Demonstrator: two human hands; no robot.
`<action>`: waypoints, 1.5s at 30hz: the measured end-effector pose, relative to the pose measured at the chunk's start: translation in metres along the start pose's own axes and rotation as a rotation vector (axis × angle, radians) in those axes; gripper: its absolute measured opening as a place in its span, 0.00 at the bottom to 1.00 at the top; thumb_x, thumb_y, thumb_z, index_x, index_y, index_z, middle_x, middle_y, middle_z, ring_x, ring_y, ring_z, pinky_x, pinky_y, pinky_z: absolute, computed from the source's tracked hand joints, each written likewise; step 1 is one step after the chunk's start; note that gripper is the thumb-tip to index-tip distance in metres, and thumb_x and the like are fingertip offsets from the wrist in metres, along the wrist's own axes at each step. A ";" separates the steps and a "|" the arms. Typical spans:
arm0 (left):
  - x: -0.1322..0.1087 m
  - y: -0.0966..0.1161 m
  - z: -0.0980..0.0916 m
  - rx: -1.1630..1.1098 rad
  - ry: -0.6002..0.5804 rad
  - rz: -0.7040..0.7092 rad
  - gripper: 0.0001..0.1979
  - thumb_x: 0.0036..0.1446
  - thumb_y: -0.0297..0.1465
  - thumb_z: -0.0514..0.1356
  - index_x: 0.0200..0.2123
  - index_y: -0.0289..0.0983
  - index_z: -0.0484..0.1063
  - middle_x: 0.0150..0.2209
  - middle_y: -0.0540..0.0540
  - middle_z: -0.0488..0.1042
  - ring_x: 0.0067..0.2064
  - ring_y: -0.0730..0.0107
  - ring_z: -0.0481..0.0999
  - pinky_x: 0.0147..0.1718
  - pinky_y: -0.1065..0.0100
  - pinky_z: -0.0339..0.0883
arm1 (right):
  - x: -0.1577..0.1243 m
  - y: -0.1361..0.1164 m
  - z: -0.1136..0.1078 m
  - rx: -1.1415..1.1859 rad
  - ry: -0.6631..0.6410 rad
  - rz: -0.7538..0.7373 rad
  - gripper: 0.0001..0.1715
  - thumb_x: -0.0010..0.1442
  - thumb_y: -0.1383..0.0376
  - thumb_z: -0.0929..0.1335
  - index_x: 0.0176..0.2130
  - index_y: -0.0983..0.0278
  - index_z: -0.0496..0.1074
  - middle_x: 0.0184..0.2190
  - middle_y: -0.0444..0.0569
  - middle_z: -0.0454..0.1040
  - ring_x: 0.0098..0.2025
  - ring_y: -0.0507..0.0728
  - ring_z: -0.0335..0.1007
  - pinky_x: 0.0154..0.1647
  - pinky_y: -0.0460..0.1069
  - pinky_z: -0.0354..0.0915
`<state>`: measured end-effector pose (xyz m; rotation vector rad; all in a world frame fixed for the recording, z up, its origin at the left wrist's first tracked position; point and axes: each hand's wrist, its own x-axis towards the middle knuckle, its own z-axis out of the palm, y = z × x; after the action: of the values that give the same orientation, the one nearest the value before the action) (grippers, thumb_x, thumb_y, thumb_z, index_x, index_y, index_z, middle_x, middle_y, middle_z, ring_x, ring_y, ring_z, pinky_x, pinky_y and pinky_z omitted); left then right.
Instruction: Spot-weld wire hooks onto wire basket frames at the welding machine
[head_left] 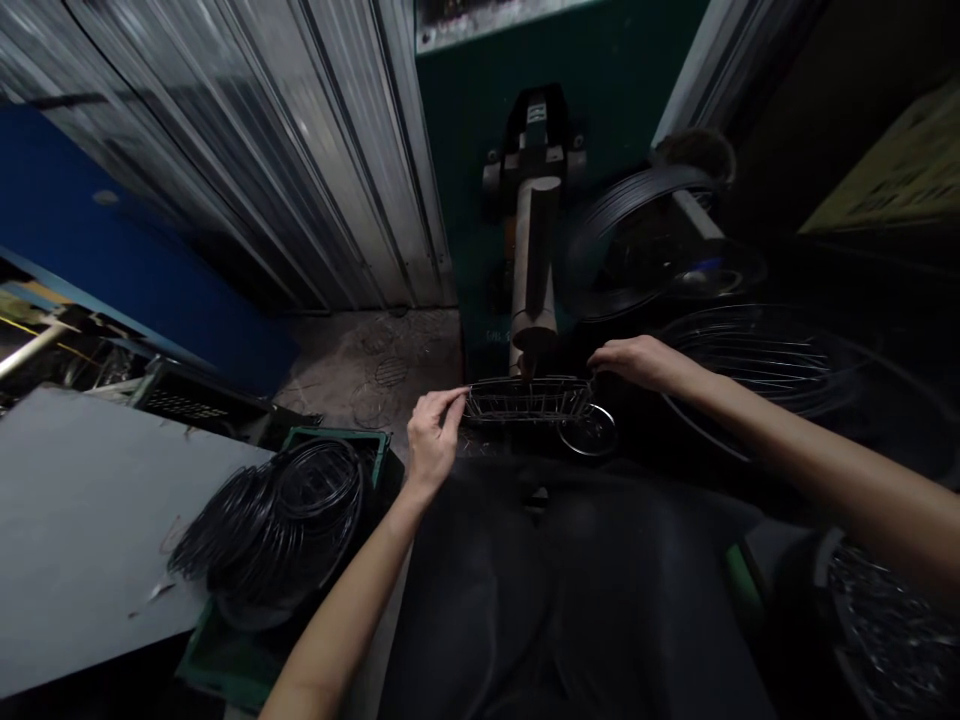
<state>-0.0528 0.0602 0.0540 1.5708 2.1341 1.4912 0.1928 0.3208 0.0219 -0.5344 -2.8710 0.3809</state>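
Note:
A wire basket (529,402) is held level below the electrode arm (535,260) of a green machine. At its left end, my left hand (433,435) pinches the rim between thumb and fingers. My right hand (634,360) is closed at the basket's right end, with its fingertips at the rim; the dim light hides just what they grip. A round wire ring (587,430) hangs or lies just below the basket's right end. The electrode tip meets the basket's back edge, though whether it touches cannot be made out.
At the left, a green crate (382,450) holds a pile of black wire rings (300,500) beside a grey board (97,540). Wire coils (645,190) and wire grids (765,360) are at the right. A bin of small metal parts (896,620) stands lower right. Loose wire pieces litter the floor (330,350).

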 end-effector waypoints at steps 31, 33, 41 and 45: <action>0.078 -0.011 0.022 0.168 -0.543 0.068 0.08 0.56 0.36 0.58 0.34 0.44 0.77 0.34 0.50 0.77 0.43 0.65 0.71 0.46 0.64 0.59 | -0.004 -0.009 0.003 -0.004 0.071 0.041 0.15 0.60 0.62 0.61 0.37 0.65 0.75 0.32 0.50 0.75 0.33 0.54 0.71 0.34 0.46 0.63; 0.080 -0.010 0.022 0.194 -0.558 0.076 0.08 0.56 0.35 0.58 0.34 0.44 0.77 0.34 0.50 0.77 0.42 0.65 0.71 0.46 0.64 0.59 | -0.005 -0.009 0.004 0.007 0.062 0.038 0.14 0.60 0.62 0.61 0.37 0.63 0.75 0.32 0.49 0.75 0.32 0.53 0.71 0.34 0.45 0.62; 0.075 -0.009 0.023 0.259 -0.521 0.115 0.07 0.58 0.35 0.57 0.33 0.44 0.76 0.32 0.51 0.76 0.42 0.66 0.69 0.49 0.59 0.52 | 0.001 -0.011 0.004 -0.046 0.061 0.076 0.15 0.60 0.66 0.60 0.40 0.64 0.74 0.32 0.50 0.75 0.31 0.53 0.70 0.32 0.45 0.61; 0.068 -0.011 0.025 0.265 -0.480 0.132 0.07 0.59 0.35 0.56 0.34 0.43 0.74 0.31 0.51 0.74 0.40 0.68 0.69 0.47 0.61 0.52 | 0.007 -0.008 0.002 -0.070 0.040 0.046 0.14 0.59 0.67 0.60 0.38 0.64 0.74 0.32 0.50 0.75 0.31 0.53 0.71 0.31 0.44 0.61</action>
<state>-0.0770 0.1291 0.0625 1.9454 2.0276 0.7616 0.1835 0.3160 0.0227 -0.6136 -2.8466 0.2738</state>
